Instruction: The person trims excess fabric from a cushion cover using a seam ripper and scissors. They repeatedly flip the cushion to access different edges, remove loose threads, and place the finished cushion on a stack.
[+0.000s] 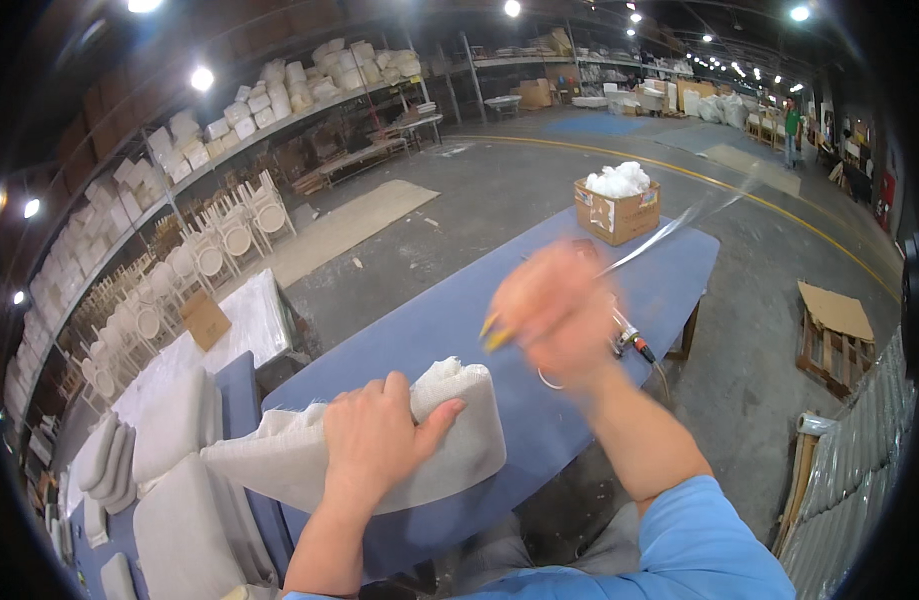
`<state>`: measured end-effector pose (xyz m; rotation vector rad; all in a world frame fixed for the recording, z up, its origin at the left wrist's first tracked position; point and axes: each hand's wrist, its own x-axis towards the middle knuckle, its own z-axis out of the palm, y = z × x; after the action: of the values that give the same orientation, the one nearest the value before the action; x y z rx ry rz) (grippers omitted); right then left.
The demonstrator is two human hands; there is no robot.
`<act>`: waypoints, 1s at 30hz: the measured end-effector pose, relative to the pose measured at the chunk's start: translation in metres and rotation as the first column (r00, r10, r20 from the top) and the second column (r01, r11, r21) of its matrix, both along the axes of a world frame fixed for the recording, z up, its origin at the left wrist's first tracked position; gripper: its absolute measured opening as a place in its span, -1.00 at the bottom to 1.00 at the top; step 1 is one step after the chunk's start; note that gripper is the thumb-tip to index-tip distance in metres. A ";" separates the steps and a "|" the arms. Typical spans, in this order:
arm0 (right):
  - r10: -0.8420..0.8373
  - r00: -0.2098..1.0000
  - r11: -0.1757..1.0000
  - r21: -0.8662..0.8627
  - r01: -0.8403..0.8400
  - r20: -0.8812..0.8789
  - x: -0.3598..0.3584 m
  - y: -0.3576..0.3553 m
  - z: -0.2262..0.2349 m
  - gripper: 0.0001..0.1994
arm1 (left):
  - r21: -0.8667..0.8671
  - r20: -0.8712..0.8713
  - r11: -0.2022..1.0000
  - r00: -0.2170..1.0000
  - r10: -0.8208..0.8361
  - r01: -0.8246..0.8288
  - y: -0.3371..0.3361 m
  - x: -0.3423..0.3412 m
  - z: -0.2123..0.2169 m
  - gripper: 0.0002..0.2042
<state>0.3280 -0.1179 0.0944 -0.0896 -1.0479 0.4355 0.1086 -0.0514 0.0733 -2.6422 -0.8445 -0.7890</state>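
Observation:
My left hand (378, 432) grips a beige-grey fabric cushion (460, 440) that stands on edge on the blue-covered table (380, 340). Its fingers lie over the top and the thumb presses the near face. White filling and frayed cloth show along the cushion's upper edge. Raised above the table, my right hand (560, 310) is smeared by motion. Closed in it is a long, thin, shiny tool (670, 230) with a yellow end at the fist; its exact kind is too blurred to tell. Partly behind that hand lies a metal air tool (630, 335) with a black and orange fitting.
A cardboard box (635, 218) of white fluffy filling stands at the table's far end. Stacked beige cushions (195, 520) lie at the left. Beyond are chair frames (210, 255), loaded shelves (250, 120) and a person in green (792, 130). A wooden pallet (830, 355) sits at right.

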 end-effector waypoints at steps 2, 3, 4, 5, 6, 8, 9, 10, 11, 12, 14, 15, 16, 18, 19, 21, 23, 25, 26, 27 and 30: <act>0.104 0.988 0.928 -0.367 -0.056 0.112 -0.016 0.004 -0.024 -0.66 | 0.008 0.016 1.000 1.000 0.000 -0.001 0.006 -0.002 0.000 -0.34; 0.116 0.985 0.945 -0.321 -0.069 0.131 -0.007 -0.002 -0.015 -0.67 | 0.002 0.019 1.000 1.000 -0.003 0.003 0.007 -0.001 0.001 -0.34; 0.132 0.982 0.957 -0.277 -0.090 0.135 -0.003 -0.008 -0.004 -0.68 | -0.008 0.008 1.000 1.000 -0.003 0.003 0.009 -0.003 0.000 -0.34; 0.136 0.987 0.983 -0.137 -0.123 0.092 0.001 -0.015 0.007 -0.68 | -0.018 -0.003 1.000 1.000 -0.003 0.003 0.010 -0.005 0.001 -0.33; 0.147 0.988 0.989 -0.005 -0.147 0.047 0.001 -0.025 0.024 -0.67 | -0.019 0.000 1.000 1.000 -0.005 0.005 0.010 -0.005 0.001 -0.33; 0.140 0.990 0.989 -0.050 -0.139 0.025 -0.003 -0.018 0.016 -0.66 | -0.021 0.007 1.000 1.000 -0.007 0.007 0.008 -0.004 0.001 -0.33; 0.099 0.993 0.973 -0.217 -0.085 0.057 -0.007 -0.004 -0.014 -0.66 | -0.014 0.008 1.000 1.000 -0.019 0.019 0.008 0.000 0.001 -0.33; 0.079 0.993 0.926 -0.375 -0.040 0.089 -0.016 0.002 -0.021 -0.65 | -0.006 0.003 1.000 1.000 -0.015 0.015 0.009 0.001 0.002 -0.33; 0.083 0.990 0.918 -0.396 -0.033 0.111 -0.008 0.002 -0.020 -0.64 | 0.001 -0.002 1.000 1.000 -0.011 0.011 0.009 0.001 0.003 -0.33; 0.095 0.986 0.912 -0.408 -0.030 0.139 -0.001 -0.003 0.001 -0.64 | -0.005 -0.013 1.000 1.000 -0.003 0.003 0.009 -0.001 0.006 -0.34; 0.140 0.986 0.951 -0.290 -0.108 0.089 0.006 -0.007 0.033 -0.63 | -0.037 -0.058 0.999 0.998 0.006 -0.009 0.005 -0.008 0.006 -0.35; 0.171 0.985 0.975 -0.150 -0.165 0.025 0.009 -0.011 0.046 -0.64 | -0.032 -0.052 0.999 0.999 0.003 -0.004 0.003 -0.006 0.005 -0.35; 0.209 0.977 0.978 -0.003 -0.209 -0.033 0.011 -0.013 0.050 -0.64 | -0.026 -0.046 1.000 0.999 -0.001 0.000 0.001 -0.004 0.005 -0.35; 0.080 0.997 0.927 -0.369 -0.073 0.005 -0.003 0.005 0.015 -0.63 | -0.030 -0.045 1.000 0.999 -0.004 0.003 0.000 -0.004 0.004 -0.35; 0.169 0.983 0.849 -0.518 -0.110 0.069 -0.007 0.004 0.014 -0.62 | -0.039 -0.050 0.999 0.999 -0.003 0.001 0.000 -0.006 0.003 -0.35; 0.197 0.965 0.771 -0.636 -0.041 0.176 -0.009 -0.003 0.028 -0.59 | -0.033 -0.049 0.999 0.999 -0.006 0.005 -0.002 -0.009 0.002 -0.36; 0.168 0.982 0.893 -0.435 -0.116 0.083 -0.003 0.001 0.037 -0.61 | -0.003 -0.035 1.000 0.999 -0.014 0.014 -0.007 -0.009 0.004 -0.37; 0.163 0.987 0.963 -0.216 -0.163 -0.018 -0.003 0.007 0.038 -0.62 | -0.009 -0.030 1.000 0.999 -0.021 0.021 -0.010 -0.008 0.003 -0.38; 0.202 0.979 0.893 -0.418 -0.169 0.035 -0.008 0.007 0.034 -0.61 | -0.013 -0.027 1.000 0.999 -0.025 0.025 -0.011 -0.008 0.002 -0.39; 0.257 0.963 0.789 -0.594 -0.159 0.082 -0.018 0.006 0.033 -0.60 | -0.022 -0.021 1.000 1.000 -0.023 0.022 -0.013 -0.009 0.002 -0.38; 0.206 0.966 0.776 -0.627 -0.065 0.155 -0.018 0.004 0.044 -0.59 | -0.029 0.002 0.999 1.000 -0.022 0.022 -0.018 -0.014 0.000 -0.37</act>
<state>0.3103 -0.1141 0.1383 -0.6698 -1.0912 0.9140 0.0945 -0.0692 0.0731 -2.6808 -0.8352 -0.7905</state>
